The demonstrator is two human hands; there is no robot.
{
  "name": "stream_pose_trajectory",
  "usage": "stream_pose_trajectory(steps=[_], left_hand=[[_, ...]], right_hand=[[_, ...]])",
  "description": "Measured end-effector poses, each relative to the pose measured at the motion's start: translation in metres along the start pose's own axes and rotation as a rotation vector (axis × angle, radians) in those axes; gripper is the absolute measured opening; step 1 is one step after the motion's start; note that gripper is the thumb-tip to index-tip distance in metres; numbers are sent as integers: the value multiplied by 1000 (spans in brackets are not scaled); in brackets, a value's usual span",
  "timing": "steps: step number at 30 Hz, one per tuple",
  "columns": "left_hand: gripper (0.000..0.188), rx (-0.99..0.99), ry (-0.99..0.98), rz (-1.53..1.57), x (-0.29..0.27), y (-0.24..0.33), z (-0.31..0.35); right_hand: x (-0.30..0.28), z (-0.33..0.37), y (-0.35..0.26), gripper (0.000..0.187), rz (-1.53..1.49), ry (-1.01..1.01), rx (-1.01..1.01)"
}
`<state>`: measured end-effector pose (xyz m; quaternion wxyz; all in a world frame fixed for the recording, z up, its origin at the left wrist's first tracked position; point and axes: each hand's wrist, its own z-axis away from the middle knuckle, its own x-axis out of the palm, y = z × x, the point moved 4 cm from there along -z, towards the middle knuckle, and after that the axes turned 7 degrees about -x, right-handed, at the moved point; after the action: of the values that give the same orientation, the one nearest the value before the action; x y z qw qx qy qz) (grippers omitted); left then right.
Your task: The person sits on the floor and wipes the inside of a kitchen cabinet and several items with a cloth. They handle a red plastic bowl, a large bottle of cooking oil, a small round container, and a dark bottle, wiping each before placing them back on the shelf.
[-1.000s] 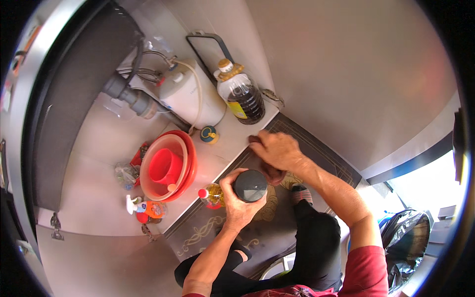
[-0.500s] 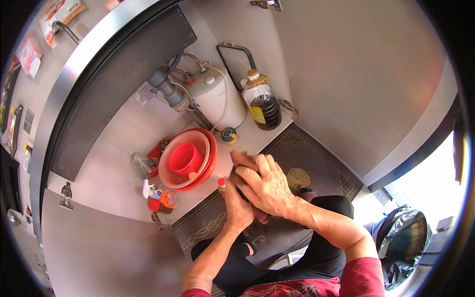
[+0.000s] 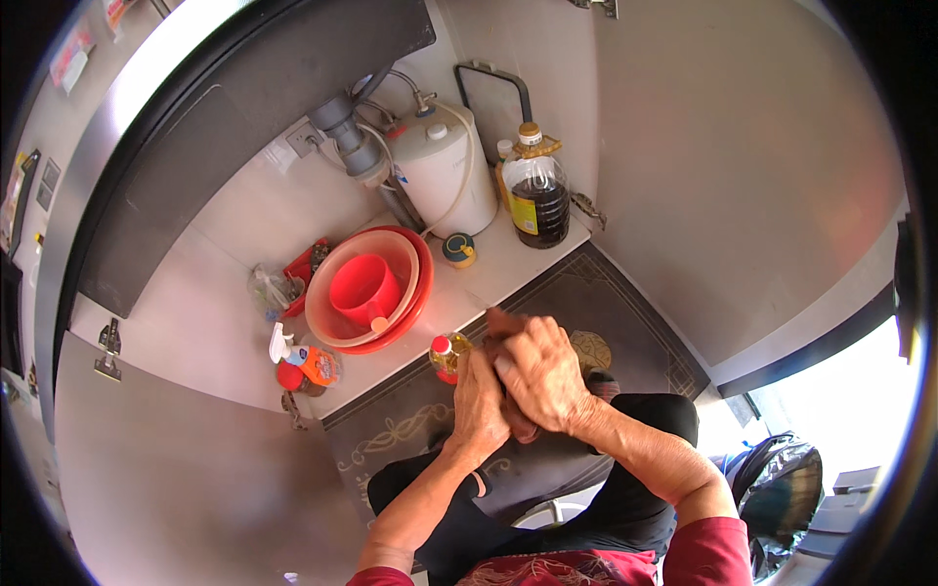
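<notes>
Together, the hands meet over the dark patterned mat (image 3: pixel 645 317), the right hand (image 3: pixel 542 376) clasping a brown cloth (image 3: pixel 502 322) that lies between the two palms. Across from it, the left hand (image 3: pixel 479 405) curls against the cloth, though whether it grips anything is hidden; a red-capped bottle of yellow oil (image 3: pixel 449 357) stands just beside its fingers.

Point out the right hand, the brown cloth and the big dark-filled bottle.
Right hand (image 3: pixel 545 375), head view: back.
Brown cloth (image 3: pixel 503 323), head view: upper end.
Big dark-filled bottle (image 3: pixel 547 210), head view: lower body.
</notes>
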<state>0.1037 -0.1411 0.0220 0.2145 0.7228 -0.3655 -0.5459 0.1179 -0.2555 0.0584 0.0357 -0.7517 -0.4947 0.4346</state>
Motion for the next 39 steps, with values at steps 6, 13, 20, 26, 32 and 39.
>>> stream_pose_trajectory(steps=[6, 13, 20, 26, 32, 39], left_hand=[[73, -111, -149, 214, -8, 8, -4], [73, -333, -182, 994, -21, -6, -25], [61, -424, -103, 1414, -35, -19, -26], [65, -415, -152, 1234, -31, -14, -17], [74, -231, -162, 1077, -23, 1, -15], [77, -319, -38, 1179, -20, 3, -18]], right_hand=[[0, -6, 37, 43, -618, -57, 524], [9, -32, 24, 37, -653, 198, 290], [22, 0, -20, 47, -246, 323, -111], [4, -14, -15, 36, -122, 235, -6], [9, -18, 18, 43, -1049, 49, 566], [16, -7, 21, 36, -882, 469, 363]])
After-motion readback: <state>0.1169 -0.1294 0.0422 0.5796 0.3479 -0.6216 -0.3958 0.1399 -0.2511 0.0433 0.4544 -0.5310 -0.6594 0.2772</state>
